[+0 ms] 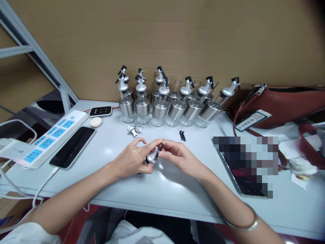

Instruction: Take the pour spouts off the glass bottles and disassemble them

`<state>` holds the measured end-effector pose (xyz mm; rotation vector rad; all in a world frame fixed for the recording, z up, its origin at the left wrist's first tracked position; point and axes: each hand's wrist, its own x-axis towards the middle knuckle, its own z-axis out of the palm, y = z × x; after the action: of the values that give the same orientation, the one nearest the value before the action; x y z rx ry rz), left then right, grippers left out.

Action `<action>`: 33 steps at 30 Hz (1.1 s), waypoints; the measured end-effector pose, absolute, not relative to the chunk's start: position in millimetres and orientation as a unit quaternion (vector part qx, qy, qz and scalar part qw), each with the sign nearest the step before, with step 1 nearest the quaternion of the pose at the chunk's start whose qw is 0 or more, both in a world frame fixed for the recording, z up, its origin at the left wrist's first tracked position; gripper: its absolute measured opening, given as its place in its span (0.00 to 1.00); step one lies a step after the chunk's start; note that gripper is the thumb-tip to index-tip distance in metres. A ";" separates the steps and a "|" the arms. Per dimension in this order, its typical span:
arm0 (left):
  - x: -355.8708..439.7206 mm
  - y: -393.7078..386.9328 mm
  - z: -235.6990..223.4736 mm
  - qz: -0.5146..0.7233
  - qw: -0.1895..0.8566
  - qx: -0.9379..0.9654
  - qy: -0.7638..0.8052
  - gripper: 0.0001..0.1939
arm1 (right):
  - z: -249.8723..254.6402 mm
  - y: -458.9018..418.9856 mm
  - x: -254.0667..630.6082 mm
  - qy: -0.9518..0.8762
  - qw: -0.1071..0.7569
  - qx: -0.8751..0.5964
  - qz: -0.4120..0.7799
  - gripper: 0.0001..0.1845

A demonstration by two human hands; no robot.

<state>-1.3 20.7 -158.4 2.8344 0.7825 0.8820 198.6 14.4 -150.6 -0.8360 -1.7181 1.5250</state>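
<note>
My left hand (135,156) grips a silver pourer spout (151,158) by its body, low over the desk. The fingertips of my right hand (175,154) pinch the small black lever cap (161,147) at the spout's top. Between the hands and the bottles lie a few loose silver spout parts (134,130) on the left and small black lever caps (182,136) on the right. Behind them stand several glass bottles with steel sleeves (159,109), many topped with silver spouts and black levers. My fingers hide the spout's lower end.
A white power strip (57,139), a charging phone (73,147), a small round white case (96,122) and a black device (101,111) lie at left. To the right are a dark tablet or phone (236,173), partly pixelated, and a brown bag (284,105) with papers. A cardboard wall (162,37) closes the back.
</note>
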 end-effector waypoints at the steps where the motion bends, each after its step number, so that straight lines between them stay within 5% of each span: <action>1: -1.7 21.1 -157.4 0.287 0.039 0.921 0.260 0.36 | -150.6 14.5 198.9 -0.657 0.342 -0.317 0.592 0.11; 14: -11.0 32.8 -147.9 0.322 0.081 0.888 0.318 0.32 | -143.7 17.4 202.7 -0.569 0.435 -0.288 0.636 0.11; 22: 16.1 103.3 -56.4 0.511 0.005 0.783 0.355 0.15 | -138.4 20.6 204.0 -0.506 0.499 -0.321 0.626 0.14; 27: 65.8 149.1 3.5 0.343 0.005 0.870 0.354 0.13 | -137.4 26.7 210.1 -0.476 0.533 -0.332 0.616 0.14; 33: 110.6 185.8 12.8 0.132 -0.042 0.908 0.396 0.22 | -134.3 28.2 214.8 -0.477 0.546 -0.343 0.597 0.16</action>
<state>110.6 185.8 12.8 2.9307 1.2804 0.4262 214.8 28.2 -134.3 -0.8144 -1.1319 1.4148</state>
